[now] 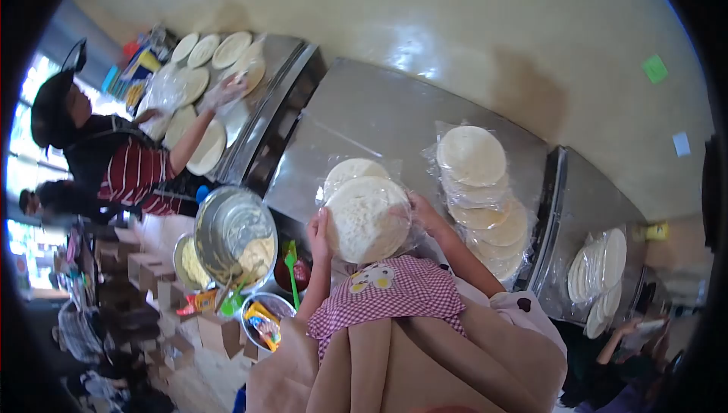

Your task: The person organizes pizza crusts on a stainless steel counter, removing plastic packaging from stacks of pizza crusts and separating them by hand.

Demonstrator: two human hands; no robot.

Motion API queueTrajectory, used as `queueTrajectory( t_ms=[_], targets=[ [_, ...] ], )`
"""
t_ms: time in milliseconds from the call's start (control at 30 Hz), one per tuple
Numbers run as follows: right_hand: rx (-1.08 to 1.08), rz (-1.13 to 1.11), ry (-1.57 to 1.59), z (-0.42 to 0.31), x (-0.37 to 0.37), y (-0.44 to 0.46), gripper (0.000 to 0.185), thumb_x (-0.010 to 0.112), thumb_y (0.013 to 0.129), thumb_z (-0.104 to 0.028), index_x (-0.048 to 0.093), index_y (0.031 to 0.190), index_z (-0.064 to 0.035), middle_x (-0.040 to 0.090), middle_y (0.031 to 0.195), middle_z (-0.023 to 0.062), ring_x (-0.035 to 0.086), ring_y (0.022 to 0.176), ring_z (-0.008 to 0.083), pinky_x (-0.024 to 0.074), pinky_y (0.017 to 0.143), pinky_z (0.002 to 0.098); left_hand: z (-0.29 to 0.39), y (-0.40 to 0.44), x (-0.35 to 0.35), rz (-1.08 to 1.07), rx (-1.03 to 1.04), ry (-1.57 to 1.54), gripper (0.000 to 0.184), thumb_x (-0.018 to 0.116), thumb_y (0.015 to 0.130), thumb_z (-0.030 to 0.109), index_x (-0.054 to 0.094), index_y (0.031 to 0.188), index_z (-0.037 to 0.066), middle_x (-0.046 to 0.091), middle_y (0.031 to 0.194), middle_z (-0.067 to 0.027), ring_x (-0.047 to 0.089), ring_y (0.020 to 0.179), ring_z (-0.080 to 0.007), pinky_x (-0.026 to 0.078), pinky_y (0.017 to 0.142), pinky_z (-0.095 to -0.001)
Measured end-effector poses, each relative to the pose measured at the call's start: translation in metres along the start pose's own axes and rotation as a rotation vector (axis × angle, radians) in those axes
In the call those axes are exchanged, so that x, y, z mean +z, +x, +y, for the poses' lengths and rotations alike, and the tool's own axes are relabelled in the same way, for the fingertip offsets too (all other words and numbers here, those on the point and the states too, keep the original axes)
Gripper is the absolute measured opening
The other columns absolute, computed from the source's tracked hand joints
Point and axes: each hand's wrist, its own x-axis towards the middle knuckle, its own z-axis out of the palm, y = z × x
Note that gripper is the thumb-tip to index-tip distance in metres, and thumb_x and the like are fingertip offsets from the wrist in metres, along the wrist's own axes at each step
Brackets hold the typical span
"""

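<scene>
My left hand (320, 235) grips the left edge of a round white flatbread (367, 219) held in front of my chequered apron (394, 288). At its right edge, my right hand (419, 212) holds the same flatbread, with fingers partly hidden behind it and clear plastic around it. Just beyond, another round flatbread (355, 172) lies on plastic on the metal table (364, 102). To the right, several overlapping flatbreads (472, 157) in clear plastic form a row on that table.
At the left, a co-worker (129, 155) in plastic gloves reaches over flatbreads (205, 147) on another table. A large metal bowl (208, 238) of pale mixture, a green spatula (291, 261) and a small bowl (250, 307) with packets are nearby. More wrapped flatbreads (599, 269) lie far right.
</scene>
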Motion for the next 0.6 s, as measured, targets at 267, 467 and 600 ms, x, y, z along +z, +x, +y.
queueTrajectory(
  t_ms=[267,467,600],
  targets=[
    [-0.02,-0.254,-0.076,-0.029,0.019,0.037,0.044,0.069,0.079,-0.021,0.053,0.114,-0.0008,0.06,0.102,0.0042,0.057,0.089,0.0119,0.0463,0.079,0.0265,-0.006,0.011,-0.038,0.214,-0.209,-0.116,0.033,0.057,0.087,0.039,0.059,0.09,0.006,0.05,0.06,0.0049,0.044,0.049,-0.006,0.041,0.05,-0.0235],
    [0.051,-0.29,-0.006,-0.045,0.018,0.056,0.053,0.067,0.079,-0.019,0.044,0.123,0.0013,0.057,0.108,0.0078,0.054,0.098,0.0138,0.0431,0.086,0.0278,0.01,0.008,-0.036,0.262,-0.22,-0.378,0.038,0.056,0.087,0.04,0.055,0.101,0.005,0.054,0.066,0.0022,0.048,0.053,-0.0067,0.043,0.05,-0.0234],
    [0.052,-0.307,0.001,-0.039,0.034,0.055,0.054,0.067,0.08,-0.021,0.044,0.124,0.0008,0.056,0.111,0.0098,0.053,0.101,0.0155,0.0422,0.088,0.029,-0.006,0.012,-0.064,0.074,-0.384,-0.432,0.043,0.059,0.086,0.036,0.05,0.112,0.002,0.062,0.092,-0.0065,0.06,0.077,-0.0128,0.047,0.063,-0.0244]
  ],
)
